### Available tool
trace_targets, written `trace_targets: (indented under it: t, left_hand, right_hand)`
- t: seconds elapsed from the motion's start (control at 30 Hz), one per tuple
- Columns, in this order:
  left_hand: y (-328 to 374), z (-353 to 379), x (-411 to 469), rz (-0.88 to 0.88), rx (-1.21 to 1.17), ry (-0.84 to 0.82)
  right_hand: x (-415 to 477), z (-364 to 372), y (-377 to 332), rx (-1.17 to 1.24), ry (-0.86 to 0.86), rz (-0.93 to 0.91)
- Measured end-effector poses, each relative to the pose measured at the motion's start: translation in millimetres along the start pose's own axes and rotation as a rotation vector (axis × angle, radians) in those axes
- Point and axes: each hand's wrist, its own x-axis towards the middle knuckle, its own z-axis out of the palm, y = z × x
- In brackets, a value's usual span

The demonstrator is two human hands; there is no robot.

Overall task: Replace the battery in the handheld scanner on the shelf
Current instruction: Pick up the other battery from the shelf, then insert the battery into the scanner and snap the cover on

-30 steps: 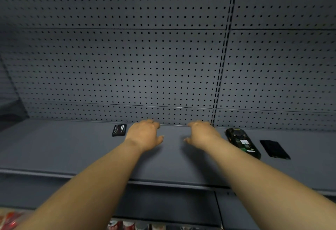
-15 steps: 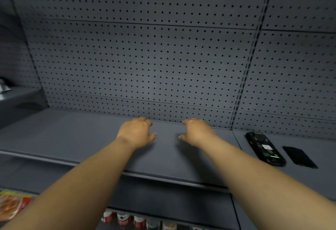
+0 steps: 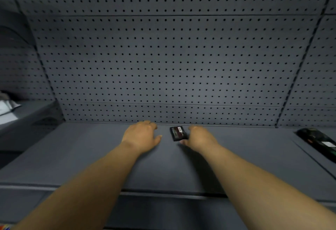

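**Operator:** I read the small flat black rectangular battery with the red-and-white label (image 3: 178, 133) as lying flat on the grey metal shelf (image 3: 91, 157), close to the perforated grey back panel (image 3: 163, 66). Its long axis runs roughly front to back, the near end angled slightly to the right.

**Checker:** Position relative to the hands?

**Operator:** It sits between them. My right hand (image 3: 201, 138) is nearer: its thumb side is at or just touching the battery's near right corner. The view is soft there, so I cannot confirm contact. My left hand (image 3: 142, 136) is just beside the battery, apart from it, across a strip of bare shelf.

**Checker:** Grip state?

**Operator:** Both hands are palm down, fingers loosely spread, holding nothing.

**Checker:** The scanner?

**Operator:** The dark handheld scanner with its back compartment exposed (image 3: 319, 143) lies well apart, at the right edge of the shelf. I judge the pick-up falls to the right hand, closing across the battery's short width.
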Motion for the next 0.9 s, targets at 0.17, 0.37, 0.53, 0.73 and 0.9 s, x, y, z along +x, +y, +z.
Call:
trace_targets:
  t: [0.17,0.37,0.53,0.73,0.9]
  left_hand:
    - [-34.4,10.4,3.9,0.027,-0.002,-0.009]
    - [-55.4,18.5,9.0,0.027,-0.029,-0.024]
    - [-60.0,22.8,15.8,0.023,-0.041,-0.035]
    - [-47.0,20.6,22.9,0.065,-0.060,-0.018]
    - [-19.8,8.6,35.7,-0.112,-0.524,0.021]
  right_hand:
    - [10.5,25.2,-25.3,0.061,0.016,0.117]
    - [24.3,42.0,-41.9,0.128,0.100,0.199]
    - [30.1,43.2,-41.2,0.095,0.153,0.196]
    - [29.8,32.8,-40.8,0.181,0.203,0.205]
    - [23.6,19.9,-42.6,0.336,0.355,0.124]
